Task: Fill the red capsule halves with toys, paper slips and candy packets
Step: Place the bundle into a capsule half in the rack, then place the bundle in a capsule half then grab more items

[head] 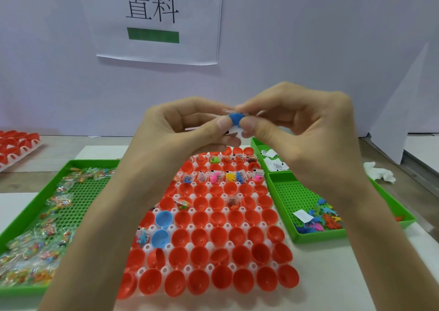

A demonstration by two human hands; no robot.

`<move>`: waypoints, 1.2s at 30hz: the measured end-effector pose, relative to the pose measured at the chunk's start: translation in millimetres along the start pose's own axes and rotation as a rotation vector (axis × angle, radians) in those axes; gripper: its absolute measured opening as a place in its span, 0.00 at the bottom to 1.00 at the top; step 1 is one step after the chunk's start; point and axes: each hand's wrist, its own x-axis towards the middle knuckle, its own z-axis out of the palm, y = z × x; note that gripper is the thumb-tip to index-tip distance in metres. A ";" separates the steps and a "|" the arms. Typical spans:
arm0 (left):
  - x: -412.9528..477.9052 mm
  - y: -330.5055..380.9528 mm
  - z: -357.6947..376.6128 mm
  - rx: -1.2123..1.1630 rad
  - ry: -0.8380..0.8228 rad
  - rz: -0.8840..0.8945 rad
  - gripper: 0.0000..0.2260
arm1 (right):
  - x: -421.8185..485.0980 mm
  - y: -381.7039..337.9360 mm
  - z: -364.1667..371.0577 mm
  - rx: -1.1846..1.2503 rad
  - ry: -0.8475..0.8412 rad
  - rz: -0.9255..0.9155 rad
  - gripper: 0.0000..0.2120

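Left hand and right hand pinch a blue toy, perhaps bagged, above red capsule halves.

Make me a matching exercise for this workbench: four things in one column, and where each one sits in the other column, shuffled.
Things:
1. clear candy packets
2. heap of small coloured plastic toys
3. two blue plastic capsule halves
4. crumpled white tissue

Places:
A. white grid tray
B. bare table, far right
C. left green plastic tray
D. near right green plastic tray

Pairs: 1-C, 2-D, 3-A, 4-B
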 end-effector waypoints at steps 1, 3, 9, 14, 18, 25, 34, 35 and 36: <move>-0.5 1.4 -1.0 0.011 -0.018 0.011 0.09 | 0.5 -0.2 -0.7 0.044 -0.008 0.007 0.06; -1.0 2.7 -3.0 0.000 -0.047 0.030 0.07 | 2.0 -0.8 0.0 0.166 -0.040 0.043 0.07; -0.8 -0.4 2.0 -0.027 0.060 0.098 0.05 | 3.0 5.1 5.0 0.663 -0.075 0.381 0.09; 0.4 -3.3 5.4 0.129 0.155 0.163 0.04 | -1.1 3.2 11.4 0.209 0.042 0.248 0.07; -0.4 -0.6 -0.6 0.070 0.077 0.070 0.05 | -0.5 3.1 10.8 0.268 0.056 0.194 0.05; -2.4 5.2 -12.7 0.009 -0.056 0.013 0.03 | -1.1 14.9 21.0 0.832 -0.080 0.461 0.08; -5.8 13.9 -42.9 0.249 -0.197 -0.030 0.08 | -4.8 6.1 31.3 0.364 0.024 0.228 0.06; -7.5 15.3 -52.6 0.314 -0.265 -0.051 0.10 | -4.8 4.7 30.5 0.343 0.015 0.236 0.06; -10.0 16.3 -64.4 0.393 -0.324 -0.085 0.11 | -4.8 3.5 30.0 0.312 -0.011 0.250 0.05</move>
